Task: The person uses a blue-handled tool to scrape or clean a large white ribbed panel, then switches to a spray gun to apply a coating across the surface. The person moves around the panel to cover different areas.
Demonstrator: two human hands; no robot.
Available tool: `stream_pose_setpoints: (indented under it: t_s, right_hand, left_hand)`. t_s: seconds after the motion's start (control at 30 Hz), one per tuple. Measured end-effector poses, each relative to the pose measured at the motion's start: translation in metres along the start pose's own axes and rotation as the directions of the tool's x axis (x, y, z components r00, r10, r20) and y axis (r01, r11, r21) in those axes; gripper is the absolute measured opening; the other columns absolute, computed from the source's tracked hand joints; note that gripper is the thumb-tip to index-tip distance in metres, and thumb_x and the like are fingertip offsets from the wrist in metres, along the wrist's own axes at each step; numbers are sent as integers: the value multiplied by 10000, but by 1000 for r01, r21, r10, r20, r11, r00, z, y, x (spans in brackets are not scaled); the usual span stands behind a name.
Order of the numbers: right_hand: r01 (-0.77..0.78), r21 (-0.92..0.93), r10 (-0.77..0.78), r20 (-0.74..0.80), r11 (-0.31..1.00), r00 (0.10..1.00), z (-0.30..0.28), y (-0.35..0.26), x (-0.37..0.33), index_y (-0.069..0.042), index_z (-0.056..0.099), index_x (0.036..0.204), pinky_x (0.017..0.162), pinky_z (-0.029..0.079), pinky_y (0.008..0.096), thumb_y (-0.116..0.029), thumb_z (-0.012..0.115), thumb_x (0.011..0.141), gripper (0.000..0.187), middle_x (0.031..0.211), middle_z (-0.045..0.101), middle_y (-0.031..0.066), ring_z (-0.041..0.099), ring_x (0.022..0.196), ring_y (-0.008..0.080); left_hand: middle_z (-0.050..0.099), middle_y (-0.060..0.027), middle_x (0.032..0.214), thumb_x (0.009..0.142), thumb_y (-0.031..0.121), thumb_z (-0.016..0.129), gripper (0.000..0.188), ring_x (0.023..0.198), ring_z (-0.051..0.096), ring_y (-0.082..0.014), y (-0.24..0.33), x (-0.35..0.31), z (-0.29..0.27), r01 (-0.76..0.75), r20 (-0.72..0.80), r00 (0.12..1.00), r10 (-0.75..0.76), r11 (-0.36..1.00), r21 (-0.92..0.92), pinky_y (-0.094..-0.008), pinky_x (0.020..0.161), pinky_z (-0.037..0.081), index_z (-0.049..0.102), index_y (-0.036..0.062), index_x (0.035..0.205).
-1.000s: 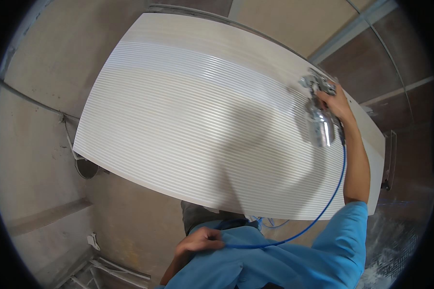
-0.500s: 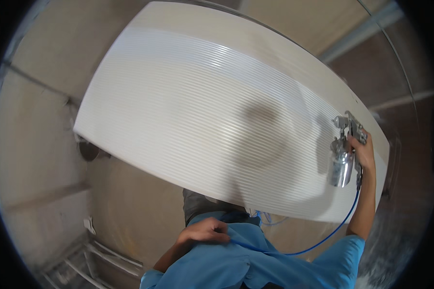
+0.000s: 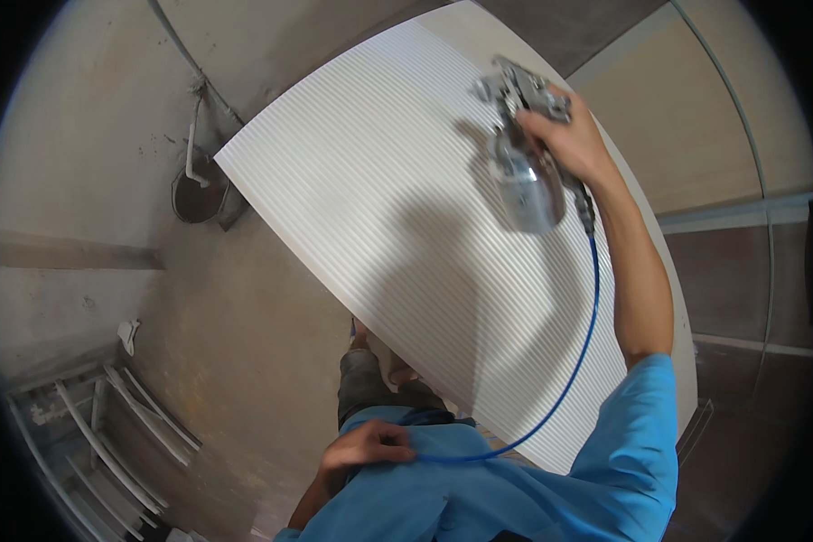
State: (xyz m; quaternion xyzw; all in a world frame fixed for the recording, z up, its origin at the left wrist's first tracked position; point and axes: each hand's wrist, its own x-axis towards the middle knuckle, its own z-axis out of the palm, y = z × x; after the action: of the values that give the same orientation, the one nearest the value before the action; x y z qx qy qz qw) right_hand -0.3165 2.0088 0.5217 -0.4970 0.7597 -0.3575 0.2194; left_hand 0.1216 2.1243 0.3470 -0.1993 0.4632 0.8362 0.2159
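Observation:
My right hand (image 3: 565,135) is wrapped round the grip of a metal spray gun (image 3: 528,167) with a silver cup hanging under it. The gun is above the far part of a large white ridged panel (image 3: 361,181), its nozzle pointing left. From the grip a blue air hose (image 3: 580,361) loops down in front of me. At my waist, my left hand (image 3: 368,444) is closed on that hose. Whether the right forefinger presses the trigger is hard to see. Shadows of my head and arm fall across the ridges.
A dark bucket (image 3: 199,194) stands by the panel's left corner, beside a white pipe (image 3: 192,140) on the wall. A whitish metal frame (image 3: 108,443) lies at lower left. Panelled walls (image 3: 723,135) rise on the right, and bare floor (image 3: 235,361) shows left of my legs.
My right hand has carried the spray gun leftward and farther out over the panel. The view has turned, so the panel slants more. My left hand still holds the hose at my waist.

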Motion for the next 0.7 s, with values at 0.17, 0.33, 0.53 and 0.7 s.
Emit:
stream_pose_setpoints:
  t_s: [0.17,0.33,0.53,0.7]
  right_hand:
    - [182,-47,-183,-7,982,983,51,-45,114,-35,597,845,566,430,295,-171,662,895,158,605,579,10,530,559,108]
    - [195,31,-194,-41,980,980,57,-48,149,-37,594,799,533,418,311,-139,642,856,126,566,551,17,513,524,116]
    - [68,-61,-66,41,996,997,43,-26,123,-37,594,835,559,425,291,-169,676,900,169,601,584,13,527,558,107]
    - [-87,-46,88,25,995,996,-5,27,29,-34,597,835,553,422,287,-169,684,903,174,608,583,10,524,559,100]
  left_hand:
    - [677,23,833,919,274,775,220,809,570,-63,-5,-15,-41,63,-84,994,-67,997,-53,-251,758,462,749,55,925]
    - [675,29,827,918,279,776,225,814,566,-57,-1,-16,-63,10,-10,1000,-12,984,-177,-245,755,461,749,57,936]
    - [674,27,825,920,279,775,232,830,580,-71,7,-8,-77,3,25,1000,-3,1000,-31,-261,765,466,743,50,924]
    - [584,39,726,914,300,765,261,723,500,-61,15,9,-56,-22,41,999,21,1000,4,-268,661,407,709,57,836]
